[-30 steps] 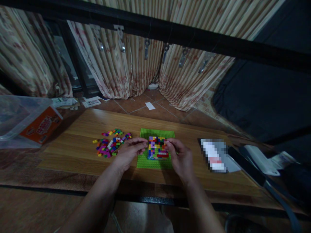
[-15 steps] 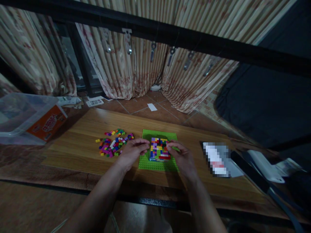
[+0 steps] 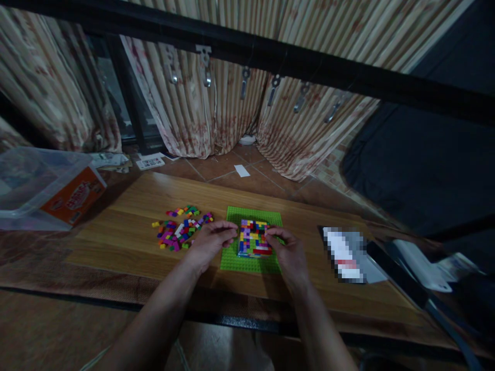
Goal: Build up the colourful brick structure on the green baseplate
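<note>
A block build (image 3: 253,241) of many-coloured toy bricks stands on a green studded baseplate (image 3: 251,264). My left hand (image 3: 212,238) is at the build's left edge, thumb and fingers drawn together; whether anything is pinched between them is too small to see. At the opposite edge my right hand (image 3: 286,247) has its thumb and fingertips closed against the upper right bricks. What those fingertips hold, if anything, is hidden. Loose bricks (image 3: 178,232) lie in a spread pile to the left of the baseplate, close to my left hand.
All this rests on a wooden board (image 3: 127,221). To the left stands a clear plastic tub (image 3: 34,206) with an orange label. A blurred-out flat item (image 3: 344,255) and a dark strap (image 3: 398,273) lie on the right. A black bar (image 3: 247,44) with metal hooks crosses above.
My right hand has shifted very slightly, its fingers a little lower at the build's right edge. My left hand and the bricks look the same.
</note>
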Demonstrator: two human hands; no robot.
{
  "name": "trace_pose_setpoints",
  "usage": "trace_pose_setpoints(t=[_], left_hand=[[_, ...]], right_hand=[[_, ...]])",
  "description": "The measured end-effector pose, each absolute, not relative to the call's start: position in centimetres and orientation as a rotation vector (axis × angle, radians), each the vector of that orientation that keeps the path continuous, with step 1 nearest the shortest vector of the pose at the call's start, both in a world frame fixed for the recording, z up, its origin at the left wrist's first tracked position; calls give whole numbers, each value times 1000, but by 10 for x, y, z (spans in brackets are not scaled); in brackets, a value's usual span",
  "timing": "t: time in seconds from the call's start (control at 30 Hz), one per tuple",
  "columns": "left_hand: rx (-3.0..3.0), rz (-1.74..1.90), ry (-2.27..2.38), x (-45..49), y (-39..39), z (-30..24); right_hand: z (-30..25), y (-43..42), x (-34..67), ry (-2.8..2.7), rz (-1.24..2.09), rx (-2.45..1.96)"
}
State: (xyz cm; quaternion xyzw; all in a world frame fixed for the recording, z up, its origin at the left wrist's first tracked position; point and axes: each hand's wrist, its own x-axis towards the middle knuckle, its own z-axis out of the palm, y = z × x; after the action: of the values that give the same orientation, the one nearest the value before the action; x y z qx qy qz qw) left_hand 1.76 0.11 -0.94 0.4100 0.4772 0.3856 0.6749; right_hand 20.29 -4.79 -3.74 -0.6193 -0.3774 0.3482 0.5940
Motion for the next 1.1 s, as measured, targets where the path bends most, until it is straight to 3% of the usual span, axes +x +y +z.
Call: trace_pose_setpoints(t=[1.1], left_hand=[[938,825,1099,25,-4,-12]], right_hand=[[-41,-43,194,-684,846,-1334]])
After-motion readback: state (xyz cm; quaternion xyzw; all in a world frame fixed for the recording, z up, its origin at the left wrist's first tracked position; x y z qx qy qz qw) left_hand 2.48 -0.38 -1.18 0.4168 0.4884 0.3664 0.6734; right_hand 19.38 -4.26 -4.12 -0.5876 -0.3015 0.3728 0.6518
